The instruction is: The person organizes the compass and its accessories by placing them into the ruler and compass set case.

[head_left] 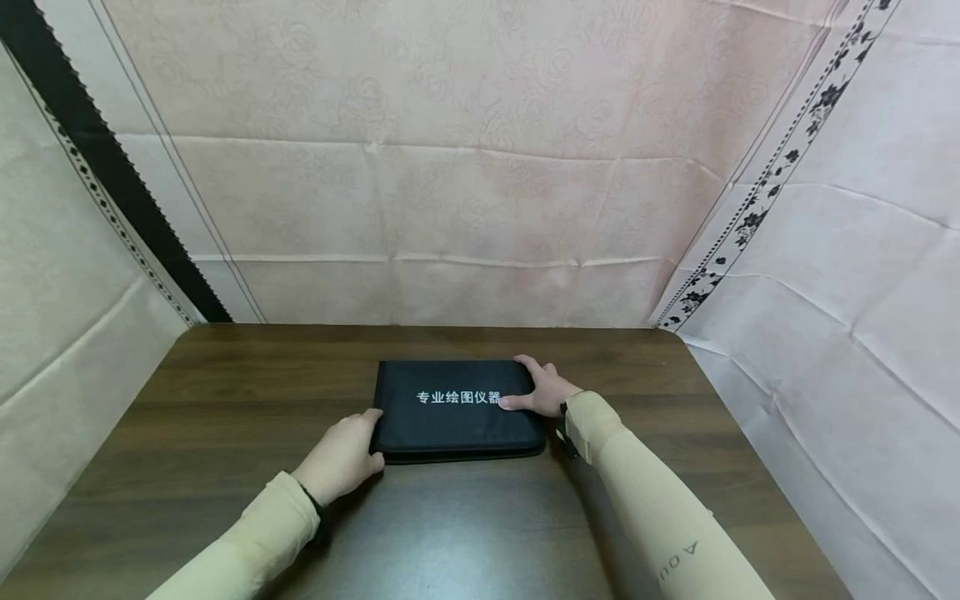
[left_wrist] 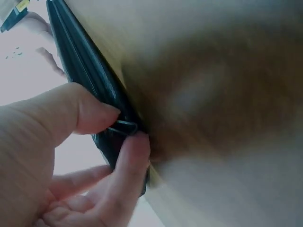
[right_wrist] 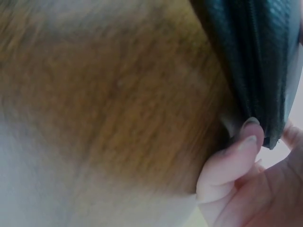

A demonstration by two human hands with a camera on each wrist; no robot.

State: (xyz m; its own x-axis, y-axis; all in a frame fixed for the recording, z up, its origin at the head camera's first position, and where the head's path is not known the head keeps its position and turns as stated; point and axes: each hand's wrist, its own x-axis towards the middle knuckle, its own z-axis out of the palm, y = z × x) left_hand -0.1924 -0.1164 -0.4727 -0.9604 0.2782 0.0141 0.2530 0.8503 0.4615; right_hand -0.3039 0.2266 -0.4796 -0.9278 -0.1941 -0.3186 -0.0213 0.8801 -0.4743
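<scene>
A flat black zip case (head_left: 457, 421) with white Chinese lettering lies on the table in the head view. My left hand (head_left: 339, 457) grips its left edge near the front corner. In the left wrist view the thumb (left_wrist: 97, 113) and a fingertip (left_wrist: 136, 144) pinch the case's side, with a thin metal loop (left_wrist: 124, 126), apparently the zip pull, between them. At the right edge my right hand (head_left: 546, 390) holds the case, thumb on top by the lettering. The right wrist view shows fingertips (right_wrist: 253, 130) at the zipped side (right_wrist: 251, 61) near the corner.
The brown wood-grain table (head_left: 247, 400) reaches back to a pale patterned cloth wall (head_left: 450, 208). White cloth hangs at the left and right sides (head_left: 825, 375). Light reflects off the table's front part.
</scene>
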